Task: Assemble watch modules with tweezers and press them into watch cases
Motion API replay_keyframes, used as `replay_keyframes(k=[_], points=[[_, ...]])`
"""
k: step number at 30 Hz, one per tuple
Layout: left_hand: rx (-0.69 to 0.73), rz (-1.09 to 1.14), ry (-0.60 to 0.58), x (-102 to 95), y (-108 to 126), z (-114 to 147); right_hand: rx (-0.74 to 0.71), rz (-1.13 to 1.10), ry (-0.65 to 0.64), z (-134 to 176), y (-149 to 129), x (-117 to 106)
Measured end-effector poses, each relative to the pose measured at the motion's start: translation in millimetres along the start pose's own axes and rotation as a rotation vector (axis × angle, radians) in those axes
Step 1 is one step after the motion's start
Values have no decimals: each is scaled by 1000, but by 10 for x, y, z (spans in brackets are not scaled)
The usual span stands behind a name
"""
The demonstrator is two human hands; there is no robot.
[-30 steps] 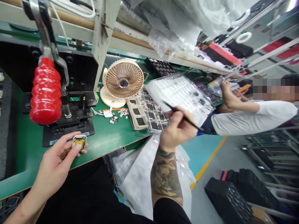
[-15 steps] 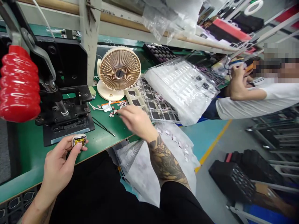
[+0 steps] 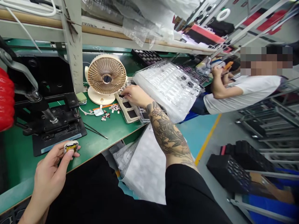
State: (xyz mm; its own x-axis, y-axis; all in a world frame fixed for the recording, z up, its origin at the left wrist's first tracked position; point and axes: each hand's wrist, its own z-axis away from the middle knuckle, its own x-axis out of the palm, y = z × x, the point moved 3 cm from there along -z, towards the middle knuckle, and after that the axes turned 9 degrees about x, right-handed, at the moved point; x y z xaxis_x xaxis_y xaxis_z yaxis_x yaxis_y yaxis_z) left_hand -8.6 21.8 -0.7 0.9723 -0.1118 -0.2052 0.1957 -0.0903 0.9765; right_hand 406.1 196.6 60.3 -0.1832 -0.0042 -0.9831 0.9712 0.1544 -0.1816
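My left hand (image 3: 52, 168) is closed around a small rounded-square watch case (image 3: 71, 147), its open side up and a yellow part showing inside. The thumb presses on the case. My right hand (image 3: 136, 95) reaches over the cream compartment tray (image 3: 131, 119) beside the fan. Its fingers are pinched together, and what is between them, if anything, is too small and hidden to name. Small pinkish pieces (image 3: 114, 108) lie scattered on the green bench in front of the fan. Black tweezers (image 3: 96, 131) rest between the pieces and my left hand.
A hand press (image 3: 46, 115) with a red grip (image 3: 6, 99) stands at left. The beige desk fan (image 3: 106, 77) is behind the pieces. Clear plastic trays (image 3: 168, 87) are stacked at right. A co-worker in a white shirt (image 3: 247, 93) sits beyond them. White sheets (image 3: 147, 168) hang below the bench edge.
My right hand has moved from the scattered pieces to over the compartment tray, away from me. The left hand still holds the watch case. The whole view has shifted.
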Motion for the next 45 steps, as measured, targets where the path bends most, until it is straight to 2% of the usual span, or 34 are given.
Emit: replay_keyframes(k=[4,9,15,20,25,27,30,33,35,37,39,41,45], points=[[-2,22,1,8,24,9,9,19,-85,-189,36,48],[-18,35,-10,-7,-23,10,20,21,-101,-242,38,67],[55,9,-27,-41,-93,-7,5,-48,-97,-216,-21,-14],[69,-4,-52,-56,-146,2,30,-123,-17,-72,-47,-55],[107,-19,-57,-73,-203,-9,138,-202,154,97,93,-82],[136,-45,-56,-69,-173,-23,133,-275,232,218,77,-117],[228,-136,-51,-41,-47,-51,44,-473,463,502,-235,-118],[322,-178,-72,9,69,-93,-55,-777,673,846,-876,59],[353,-174,-94,27,98,-121,-106,-993,575,1010,-1385,277],[371,-179,-110,24,106,-133,-165,-1172,381,1099,-1847,510],[381,-187,-118,10,113,-130,-213,-1283,236,1120,-2165,711],[384,-191,-120,-6,122,-122,-232,-1329,182,1095,-2310,849],[404,-180,-141,-2,132,-114,-201,-1401,170,1044,-2305,939]])
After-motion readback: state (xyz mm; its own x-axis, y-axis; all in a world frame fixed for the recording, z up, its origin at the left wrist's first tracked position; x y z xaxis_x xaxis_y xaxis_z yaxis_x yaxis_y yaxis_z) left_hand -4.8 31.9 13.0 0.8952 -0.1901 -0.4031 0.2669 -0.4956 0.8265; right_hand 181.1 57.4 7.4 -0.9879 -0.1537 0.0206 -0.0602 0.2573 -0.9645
